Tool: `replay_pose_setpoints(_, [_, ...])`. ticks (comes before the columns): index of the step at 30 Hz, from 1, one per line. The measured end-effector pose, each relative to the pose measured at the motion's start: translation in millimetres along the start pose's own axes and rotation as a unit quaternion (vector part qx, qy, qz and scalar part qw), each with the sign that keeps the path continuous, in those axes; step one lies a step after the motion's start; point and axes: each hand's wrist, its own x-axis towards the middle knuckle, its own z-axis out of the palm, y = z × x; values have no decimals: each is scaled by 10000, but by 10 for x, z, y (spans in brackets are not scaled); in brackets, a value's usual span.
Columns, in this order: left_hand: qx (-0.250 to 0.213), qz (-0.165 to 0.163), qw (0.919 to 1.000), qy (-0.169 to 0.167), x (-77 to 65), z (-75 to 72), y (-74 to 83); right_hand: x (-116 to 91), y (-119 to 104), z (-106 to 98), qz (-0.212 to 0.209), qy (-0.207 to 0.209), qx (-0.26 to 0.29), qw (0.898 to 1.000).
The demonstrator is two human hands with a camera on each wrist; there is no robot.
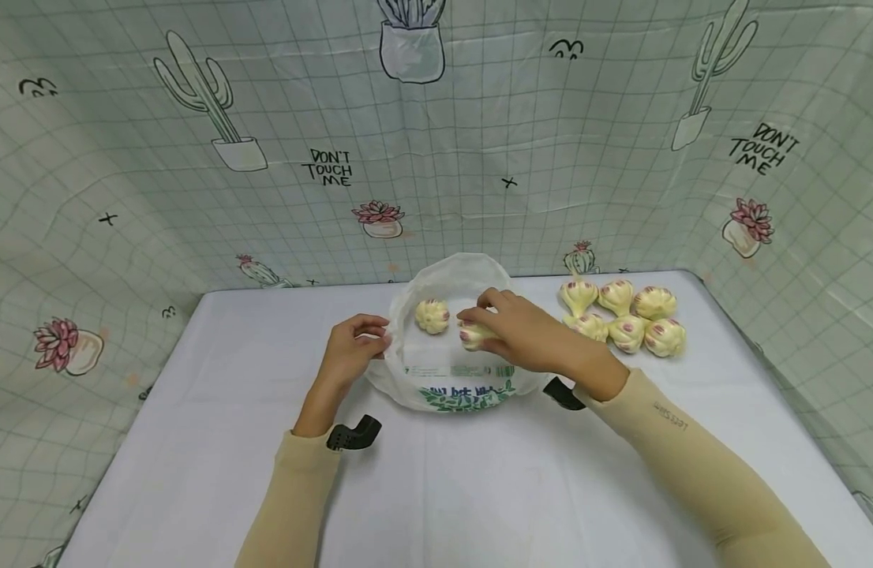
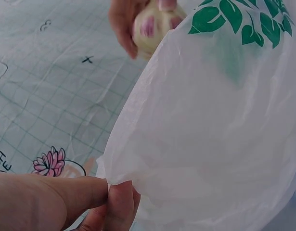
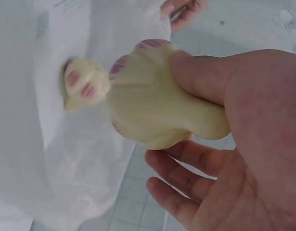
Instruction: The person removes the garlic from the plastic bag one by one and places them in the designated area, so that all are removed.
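My left hand (image 1: 353, 347) pinches the rim of a white plastic bag (image 1: 394, 386) between thumb and fingers, at the bag's left side. Green leaves are printed on the bag. In my right hand (image 1: 525, 331) is a garlic bulb (image 3: 148, 96), pale yellow with purple streaks, gripped by its neck between thumb and fingers. That bulb hangs over the bag's open mouth. Another garlic bulb (image 1: 432, 316) lies inside the bag, left of the held one; it also shows in the right wrist view.
Several more garlic bulbs (image 1: 627, 334) lie grouped on the white table (image 1: 266, 489), to the right of the bag. A patterned cloth (image 1: 451, 197) hangs behind the table and at both sides. Each wrist carries a black camera mount (image 1: 354, 434).
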Motion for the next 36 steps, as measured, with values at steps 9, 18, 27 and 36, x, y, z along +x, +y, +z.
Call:
replay_pose_setpoints(9, [5, 9, 10000, -7, 9, 4, -1, -320, 133, -168, 343, 531, 376, 9973])
replay_pose_setpoints(18, [74, -41, 10000, -15, 10, 14, 5, -703, 323, -203, 629, 982, 333, 9926])
replay_pose_setpoints(27, [52, -40, 10000, -55, 13, 16, 11, -1107, 497, -114, 888, 1159, 125, 9892])
replay_pose_setpoints(36, [40, -73, 10000, -48, 13, 27, 4, -1371, 622, 55, 936, 1178, 6, 9886])
